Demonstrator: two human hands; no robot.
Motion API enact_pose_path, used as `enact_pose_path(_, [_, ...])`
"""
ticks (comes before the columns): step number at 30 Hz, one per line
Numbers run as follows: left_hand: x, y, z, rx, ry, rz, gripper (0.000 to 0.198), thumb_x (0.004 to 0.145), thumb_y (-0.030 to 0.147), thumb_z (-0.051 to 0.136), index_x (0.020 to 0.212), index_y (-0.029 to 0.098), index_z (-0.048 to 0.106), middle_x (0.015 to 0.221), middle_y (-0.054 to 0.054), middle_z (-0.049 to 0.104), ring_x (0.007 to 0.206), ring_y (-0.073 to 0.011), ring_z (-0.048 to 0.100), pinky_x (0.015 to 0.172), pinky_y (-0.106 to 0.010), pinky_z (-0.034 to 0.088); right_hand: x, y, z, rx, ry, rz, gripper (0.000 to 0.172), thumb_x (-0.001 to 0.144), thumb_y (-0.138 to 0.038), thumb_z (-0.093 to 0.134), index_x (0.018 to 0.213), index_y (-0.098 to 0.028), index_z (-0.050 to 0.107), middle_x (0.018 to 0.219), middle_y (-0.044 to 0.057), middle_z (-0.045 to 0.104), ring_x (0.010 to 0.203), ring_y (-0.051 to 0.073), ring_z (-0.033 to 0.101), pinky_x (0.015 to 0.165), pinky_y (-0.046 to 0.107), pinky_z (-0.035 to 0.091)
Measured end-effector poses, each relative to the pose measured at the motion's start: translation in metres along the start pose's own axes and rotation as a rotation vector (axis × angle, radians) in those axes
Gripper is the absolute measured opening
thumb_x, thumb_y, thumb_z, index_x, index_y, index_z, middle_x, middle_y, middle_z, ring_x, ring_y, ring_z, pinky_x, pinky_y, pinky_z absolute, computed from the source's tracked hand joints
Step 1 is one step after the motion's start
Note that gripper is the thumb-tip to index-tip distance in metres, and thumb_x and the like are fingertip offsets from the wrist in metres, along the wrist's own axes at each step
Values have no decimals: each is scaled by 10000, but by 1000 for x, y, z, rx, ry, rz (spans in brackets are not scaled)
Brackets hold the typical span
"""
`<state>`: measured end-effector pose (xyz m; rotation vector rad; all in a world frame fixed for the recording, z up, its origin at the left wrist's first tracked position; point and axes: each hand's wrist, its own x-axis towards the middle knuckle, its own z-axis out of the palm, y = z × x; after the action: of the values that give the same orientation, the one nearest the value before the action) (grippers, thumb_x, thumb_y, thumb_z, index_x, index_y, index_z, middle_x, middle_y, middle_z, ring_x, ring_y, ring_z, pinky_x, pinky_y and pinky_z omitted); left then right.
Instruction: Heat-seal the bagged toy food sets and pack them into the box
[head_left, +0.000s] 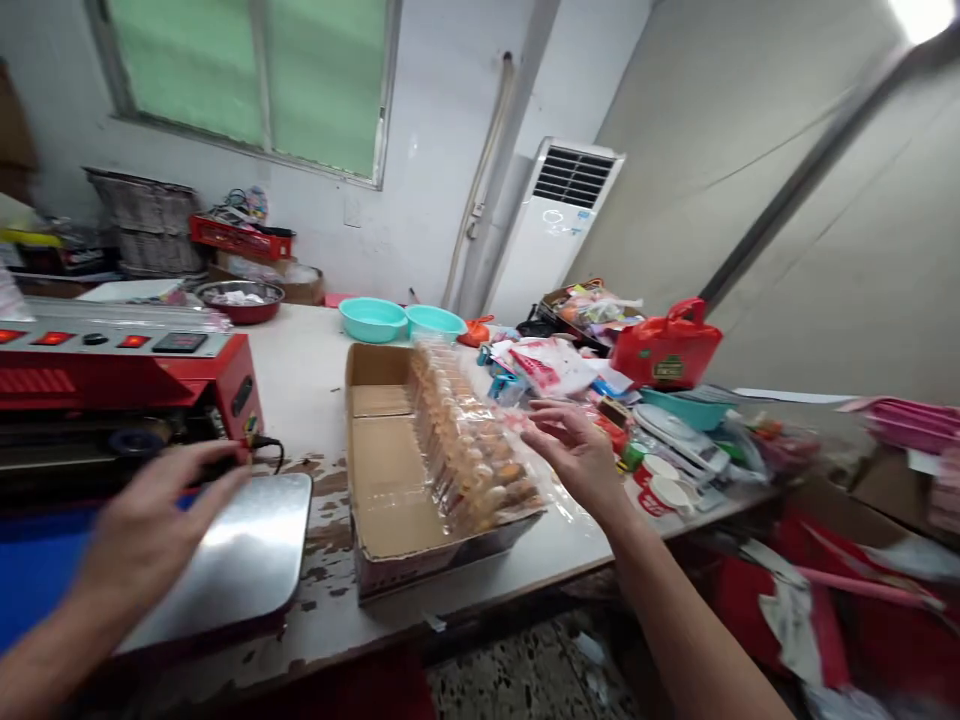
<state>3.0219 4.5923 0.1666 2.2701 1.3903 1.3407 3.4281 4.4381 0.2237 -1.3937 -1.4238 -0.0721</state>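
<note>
Far left: red machine (172, 385) with lit switches. The left hand (154, 520) is in front of it, blurred, thumb and fingers spread, nothing visible between them; contact with the metal plate (262, 540) cannot be told.

Centre: open carton (390, 460) on the worktable (311, 350). Clear-wrapped packs (469, 445) stand in a close row along its right side; the carton's left side shows bare cardboard.

Right of the row: the right hand (577, 455), fingers parted and loosely bent, no pack visibly pinched; fingertip contact unclear.

Judgement: thin film probably slips and creases, so handling favours a light pinch at the wrapper edge, packs kept upright and square, and a palm steadying the row against leaning into the bare side. Fingers should stay clear of the machine.
</note>
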Motion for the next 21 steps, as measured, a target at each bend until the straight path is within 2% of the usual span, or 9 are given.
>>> enact_pose_path(1, [-6,30,27,-82,-55,150,346,791,507,566,1060,289,573,1065,-9,618,987,-238,575,898,-383,434,-6,5,-15,-83,-55,-36,262,731,-378,705,926,-217,637,1150,83,579,1088,225,549,938,405,458])
enact_pose_path(3, [-16,91,78,-231,-184,373,308,853,401,524,1124,258,539,1095,-28,619,1025,-196,567,903,-342,456,-20,13,-32,-214,-192,-95,361,670,-409,750,958,-229,627,1255,99,523,1193,261,473,1012,455,391])
enact_pose_path(6, [-27,165,138,-307,-387,591,418,854,270,531,1264,259,454,1282,-65,510,1176,-191,473,985,-356,428,-42,31,-37,-355,-326,-142,461,607,-474,772,967,-232,614,1394,119,389,1293,302,353,1029,489,367])
enact_pose_path(8, [-31,195,164,-239,-423,698,476,816,255,585,1274,301,463,1396,-76,392,1289,-257,352,1030,-442,377,-52,48,-38,-472,-382,-191,394,622,-470,761,898,-223,628,1431,118,337,1325,320,293,1031,512,357])
enact_pose_path(10, [-33,207,176,-151,-417,753,385,840,254,551,1220,306,523,1430,-82,347,1343,-311,251,1043,-516,324,-56,63,-41,-586,-431,-256,242,690,-409,729,796,-211,637,1422,104,361,1334,320,275,1035,534,342])
enact_pose_path(13, [-23,206,169,-63,-378,773,232,866,271,511,1076,259,608,1396,-93,401,1365,-340,185,1049,-567,259,-49,61,-51,-670,-457,-336,140,774,-344,663,735,-211,639,1387,78,427,1334,300,288,1033,538,344])
enact_pose_path(16, [4,202,139,-87,-314,743,178,821,361,582,908,215,634,1345,-112,449,1342,-348,227,1037,-565,252,-28,24,-60,-610,-424,-401,158,793,-354,643,733,-209,632,1385,74,443,1332,289,306,1039,517,349])
enact_pose_path(18, [25,205,113,-260,-315,692,220,787,408,621,779,188,614,1288,-117,490,1273,-318,347,1023,-515,300,-9,-12,-60,-482,-389,-416,158,809,-328,627,705,-208,619,1332,74,506,1297,276,375,1034,493,365])
enact_pose_path(21, [49,209,75,-724,-451,490,256,777,350,644,656,163,519,1117,-108,590,1054,-246,544,911,-405,427,19,-57,-47,-199,-356,-323,164,823,-308,611,693,-208,620,1136,78,647,1091,243,577,927,425,471])
